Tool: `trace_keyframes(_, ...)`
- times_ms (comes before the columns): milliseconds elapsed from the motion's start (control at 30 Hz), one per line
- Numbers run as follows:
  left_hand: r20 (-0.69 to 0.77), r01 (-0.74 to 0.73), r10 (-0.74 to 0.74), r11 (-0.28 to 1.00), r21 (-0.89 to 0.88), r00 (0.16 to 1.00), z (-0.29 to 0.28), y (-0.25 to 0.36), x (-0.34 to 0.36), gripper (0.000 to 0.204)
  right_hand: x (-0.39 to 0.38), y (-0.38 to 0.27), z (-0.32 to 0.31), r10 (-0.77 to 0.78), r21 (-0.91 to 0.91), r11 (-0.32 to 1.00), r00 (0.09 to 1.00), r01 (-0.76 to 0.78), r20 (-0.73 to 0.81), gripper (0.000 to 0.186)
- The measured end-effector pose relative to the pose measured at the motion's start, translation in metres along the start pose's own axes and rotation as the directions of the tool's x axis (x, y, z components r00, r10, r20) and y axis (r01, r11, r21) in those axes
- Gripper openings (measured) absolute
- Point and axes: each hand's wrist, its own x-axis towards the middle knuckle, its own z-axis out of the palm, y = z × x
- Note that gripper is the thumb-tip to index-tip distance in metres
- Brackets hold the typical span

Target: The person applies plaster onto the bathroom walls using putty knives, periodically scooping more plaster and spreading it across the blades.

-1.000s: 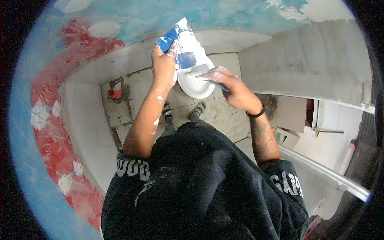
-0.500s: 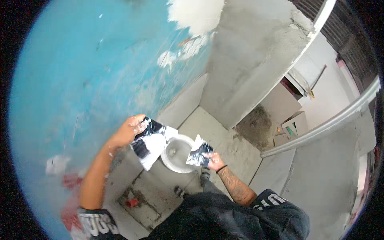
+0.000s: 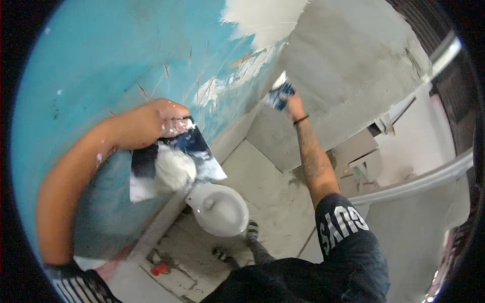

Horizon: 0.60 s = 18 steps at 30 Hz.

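My left hand (image 3: 169, 118), smeared with white, is closed on the upper edge of a broad dark flat plate (image 3: 199, 144). A thick lump of white putty (image 3: 175, 169) sits on that plate, above the toilet bowl. My right hand (image 3: 294, 107) reaches far out and grips a small dark putty spreader (image 3: 279, 97), whose far edge carries white putty. The spreader is close to the corner where the blue wall (image 3: 116, 65) meets a grey wall; whether it touches cannot be made out. White putty patches (image 3: 268, 20) cover part of the blue wall's far end.
A white toilet bowl (image 3: 222, 212) stands below my hands, by my feet. The grey wall (image 3: 343, 65) rises at the far right, with a doorway behind its edge. Cardboard boxes (image 3: 356, 149) lie beyond. A small red object (image 3: 159, 269) is on the floor at lower left.
My right hand has swung up and away with the spreader, from above the toilet toward the wall corner. My left hand has risen with the plate and putty.
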Motion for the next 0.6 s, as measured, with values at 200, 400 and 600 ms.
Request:
trace_keyframes(200, -0.235, -0.066, 0.070, 0.997, 0.028, 0.969, 0.011, -0.021, -0.011, 0.026, 0.075, -0.098, 0.066, -0.286, 0.078, 0.958, 0.919, 0.275, 0.270, 0.060)
trace_keyframes(400, -0.206, -0.011, -0.026, 0.984, -0.177, 0.978, 0.019, -0.014, -0.012, 0.031, 0.168, -0.116, 0.002, -0.250, -0.140, 0.954, 0.962, 0.264, 0.113, 0.054)
trace_keyframes(600, -0.225, 0.167, -0.202, 0.972, -0.165, 0.953, 0.020, -0.004, -0.017, 0.020, 0.214, -0.103, 0.014, -0.329, -0.058, 0.938, 0.928, 0.343, 0.175, 0.049)
